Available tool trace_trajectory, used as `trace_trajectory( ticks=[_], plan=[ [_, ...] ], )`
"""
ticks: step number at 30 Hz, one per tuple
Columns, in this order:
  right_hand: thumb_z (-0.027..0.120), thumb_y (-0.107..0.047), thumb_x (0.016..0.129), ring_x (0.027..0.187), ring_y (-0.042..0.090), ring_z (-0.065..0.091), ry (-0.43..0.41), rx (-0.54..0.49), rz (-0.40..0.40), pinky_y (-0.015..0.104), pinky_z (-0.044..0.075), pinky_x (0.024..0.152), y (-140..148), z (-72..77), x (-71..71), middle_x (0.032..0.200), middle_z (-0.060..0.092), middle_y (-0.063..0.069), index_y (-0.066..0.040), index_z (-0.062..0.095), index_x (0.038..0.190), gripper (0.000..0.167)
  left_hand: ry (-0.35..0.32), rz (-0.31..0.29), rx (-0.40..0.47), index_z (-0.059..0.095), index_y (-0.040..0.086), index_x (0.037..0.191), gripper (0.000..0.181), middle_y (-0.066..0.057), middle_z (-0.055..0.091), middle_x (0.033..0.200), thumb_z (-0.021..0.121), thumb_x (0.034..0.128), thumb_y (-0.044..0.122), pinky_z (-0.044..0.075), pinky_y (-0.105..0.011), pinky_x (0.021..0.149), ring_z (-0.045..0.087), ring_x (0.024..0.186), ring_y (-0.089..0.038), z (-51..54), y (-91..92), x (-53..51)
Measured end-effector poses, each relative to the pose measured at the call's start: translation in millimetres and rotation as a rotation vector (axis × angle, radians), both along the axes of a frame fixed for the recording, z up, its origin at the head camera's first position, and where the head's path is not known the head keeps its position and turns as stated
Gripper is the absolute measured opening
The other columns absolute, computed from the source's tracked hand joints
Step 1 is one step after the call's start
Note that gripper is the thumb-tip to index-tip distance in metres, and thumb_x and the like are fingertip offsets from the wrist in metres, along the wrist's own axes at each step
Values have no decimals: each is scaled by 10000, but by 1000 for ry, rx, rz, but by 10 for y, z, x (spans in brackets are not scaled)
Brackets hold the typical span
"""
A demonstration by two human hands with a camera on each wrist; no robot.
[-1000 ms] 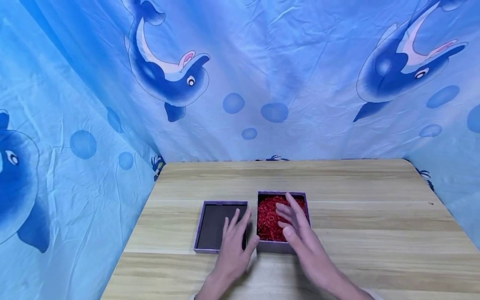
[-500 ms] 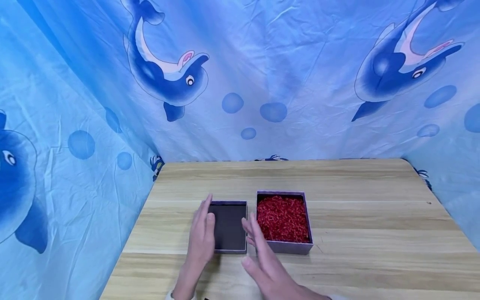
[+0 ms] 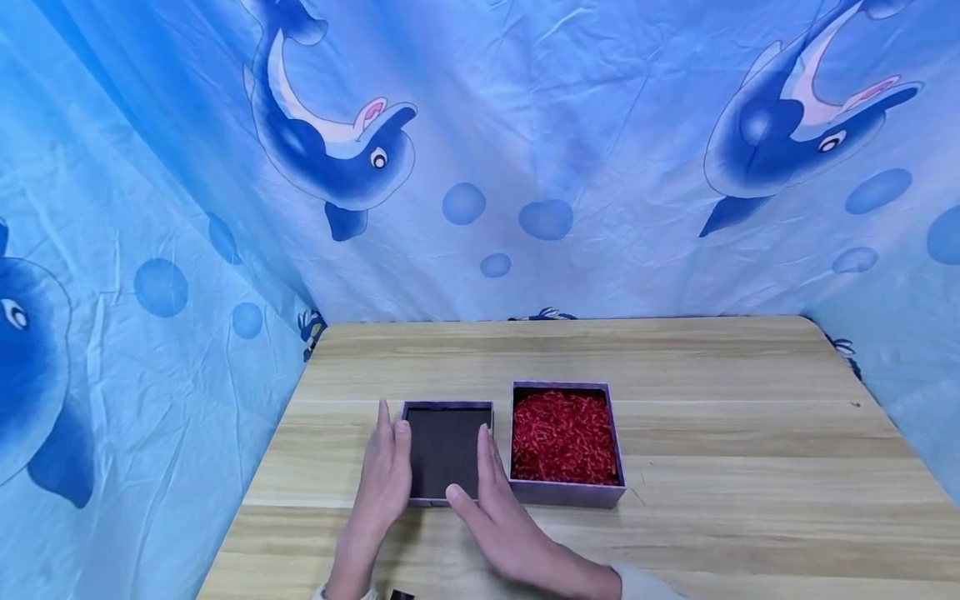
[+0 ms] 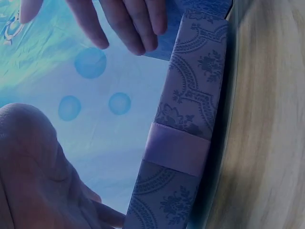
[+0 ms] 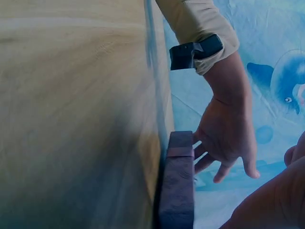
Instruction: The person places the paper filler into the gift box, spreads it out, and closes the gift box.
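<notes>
A shallow purple-rimmed box lid (image 3: pixel 438 454) lies on the table, its dark inside facing up. At its left edge, my left hand (image 3: pixel 382 479) stands with straight fingers, and my right hand (image 3: pixel 498 517) has its fingers over the right edge, thumb spread toward the front. Whether either hand touches the lid cannot be made out. The left wrist view shows the patterned side of the lid (image 4: pixel 195 90) with a plain band around it, and the right hand's fingers (image 4: pixel 126 21) beyond. In the right wrist view the left hand (image 5: pixel 226 129) spreads its fingers by the lid's far end.
Right of the lid stands a deeper purple box (image 3: pixel 566 495) filled with red shredded paper (image 3: pixel 562 437). Both sit on a wood-grain table (image 3: pixel 735 467). A blue dolphin-print curtain (image 3: pixel 600 125) hangs behind and at the sides.
Both hands have moved left, the right one from over the red paper to the lid's right edge, the left one to the lid's left edge. Box and lid stay in place.
</notes>
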State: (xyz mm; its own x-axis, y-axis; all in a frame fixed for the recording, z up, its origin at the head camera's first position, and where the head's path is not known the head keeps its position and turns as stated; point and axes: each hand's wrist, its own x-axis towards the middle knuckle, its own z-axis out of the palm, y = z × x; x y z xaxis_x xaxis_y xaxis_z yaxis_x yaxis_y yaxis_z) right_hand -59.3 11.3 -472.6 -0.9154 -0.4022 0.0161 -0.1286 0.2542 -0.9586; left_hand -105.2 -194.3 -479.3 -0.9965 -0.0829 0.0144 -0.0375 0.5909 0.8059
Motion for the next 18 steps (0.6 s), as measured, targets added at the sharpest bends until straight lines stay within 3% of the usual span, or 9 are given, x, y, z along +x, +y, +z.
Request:
trace_trajectory(
  ticks=[10,18],
  plan=[
    [587,-436,1141,1681,476,-105,-83,-27,-124,716,3,1321,-137,-248,-59,1811,-132,281,16,-68,1750,1001,-111,-6,-43,-100,-45,1736,841,-409,229,1729,189,1209,545,248,-708,1306,271,1595,-586,1,2,10],
    [631,-399,1117,1667,536,-53,-134,-74,-166,761,27,1303,-145,-281,-98,1798,-112,330,11,-61,1755,1027,-135,-15,-84,-119,-45,1731,864,-423,251,1714,204,1207,562,306,-736,1269,309,1575,-600,18,33,11]
  ],
)
